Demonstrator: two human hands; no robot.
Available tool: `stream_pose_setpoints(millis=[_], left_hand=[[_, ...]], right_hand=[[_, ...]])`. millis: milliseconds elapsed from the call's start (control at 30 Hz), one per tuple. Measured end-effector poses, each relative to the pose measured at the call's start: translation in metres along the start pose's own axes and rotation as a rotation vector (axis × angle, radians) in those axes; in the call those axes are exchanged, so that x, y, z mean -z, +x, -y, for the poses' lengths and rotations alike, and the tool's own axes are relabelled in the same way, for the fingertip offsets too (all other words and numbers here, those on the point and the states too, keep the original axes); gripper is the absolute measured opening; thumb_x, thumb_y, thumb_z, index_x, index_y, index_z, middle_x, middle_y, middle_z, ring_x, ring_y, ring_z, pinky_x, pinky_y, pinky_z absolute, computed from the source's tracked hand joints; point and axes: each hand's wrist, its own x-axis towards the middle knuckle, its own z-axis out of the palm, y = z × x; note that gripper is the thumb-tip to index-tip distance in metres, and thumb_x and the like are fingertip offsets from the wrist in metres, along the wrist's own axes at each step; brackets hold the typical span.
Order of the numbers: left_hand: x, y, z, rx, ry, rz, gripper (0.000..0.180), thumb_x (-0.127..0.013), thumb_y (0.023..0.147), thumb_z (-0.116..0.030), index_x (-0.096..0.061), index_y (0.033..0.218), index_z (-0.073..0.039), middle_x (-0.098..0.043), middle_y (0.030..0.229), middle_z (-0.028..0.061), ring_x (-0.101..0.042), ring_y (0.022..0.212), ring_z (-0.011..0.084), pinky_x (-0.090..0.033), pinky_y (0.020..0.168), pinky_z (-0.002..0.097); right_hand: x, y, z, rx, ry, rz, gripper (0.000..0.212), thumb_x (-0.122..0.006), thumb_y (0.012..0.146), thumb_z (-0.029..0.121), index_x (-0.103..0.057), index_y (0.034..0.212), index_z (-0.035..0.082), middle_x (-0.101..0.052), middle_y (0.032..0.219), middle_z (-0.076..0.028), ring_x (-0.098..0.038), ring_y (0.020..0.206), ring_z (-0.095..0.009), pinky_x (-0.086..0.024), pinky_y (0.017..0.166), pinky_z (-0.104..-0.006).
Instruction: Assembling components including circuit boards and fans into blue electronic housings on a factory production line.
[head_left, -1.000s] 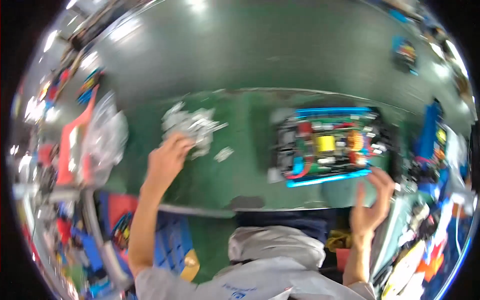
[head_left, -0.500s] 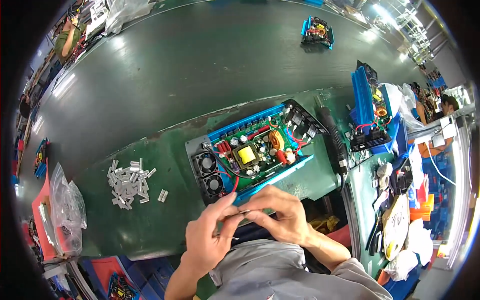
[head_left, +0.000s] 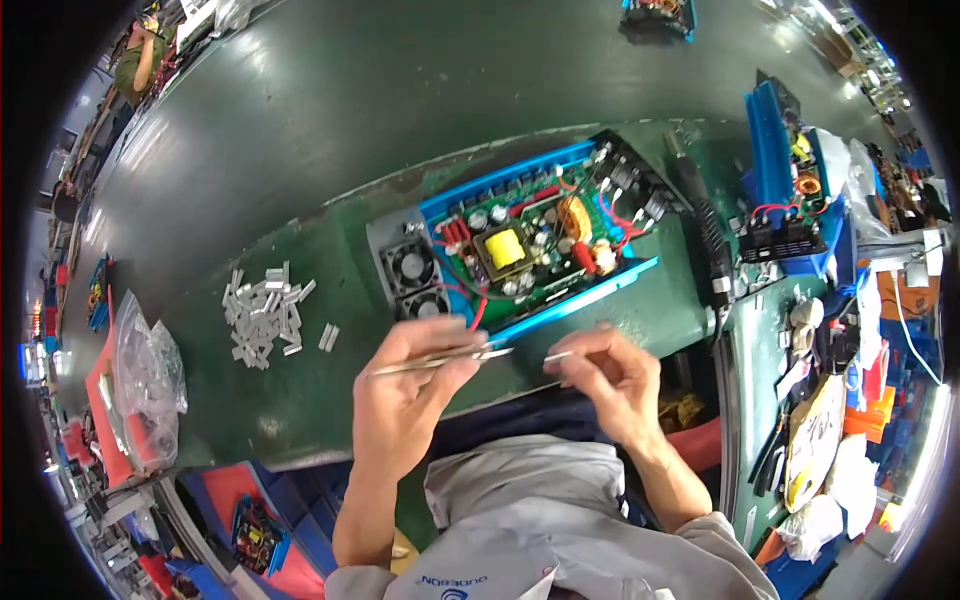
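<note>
My left hand (head_left: 408,390) is closed around a pair of thin metal tweezers (head_left: 425,362), whose tips point right. To its right, my right hand (head_left: 618,385) pinches a small, flat, whitish metal piece (head_left: 556,357) between thumb and forefinger. Both hands are just in front of an open electronic unit with a blue metal housing (head_left: 590,296). Inside the unit are a green circuit board, a yellow-wrapped transformer (head_left: 505,248), a copper coil (head_left: 574,217) and red wires. Two fans (head_left: 412,265) sit at its left end; the left hand partly overlaps the lower one.
A pile of small silvery metal pieces (head_left: 262,318) lies left, with a couple apart from it. A black-handled corded tool (head_left: 705,225) lies right of the unit. Another blue-housed unit (head_left: 775,150) stands farther right, and a clear plastic bag (head_left: 148,375) lies far left.
My hands, together before, have come apart, the right moving right with the small piece. The tweezers now show clearly in my left hand. The whole view has shifted a little.
</note>
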Motion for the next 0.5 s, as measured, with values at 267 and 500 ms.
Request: stream_pose_setpoints(millis=[267,500], left_hand=[[-0.009,0.004,0.006,0.089,-0.226,0.123,0.023,-0.061,0.100,-0.003,-0.057,0.118,0.011,-0.068,0.116,0.0198,-0.068,0.105,0.0231,-0.058,0.095,0.0371],[-0.019,0.000,0.006,0.071,-0.141,0.050,0.019,-0.063,0.099,-0.004,-0.061,0.113,0.009,-0.070,0.108,0.0178,-0.071,0.095,0.0219,-0.059,0.087,0.0335]], right_hand=[[0.003,0.002,0.001,0.041,0.018,-0.036,0.011,-0.063,0.097,0.005,-0.068,0.103,-0.003,-0.067,0.102,-0.011,-0.068,0.086,-0.016,-0.053,0.069,-0.0251],[0.008,0.006,0.002,0.029,-0.053,0.007,0.010,-0.064,0.095,0.004,-0.070,0.101,-0.003,-0.068,0.103,-0.011,-0.066,0.088,-0.016,-0.051,0.073,-0.0253]])
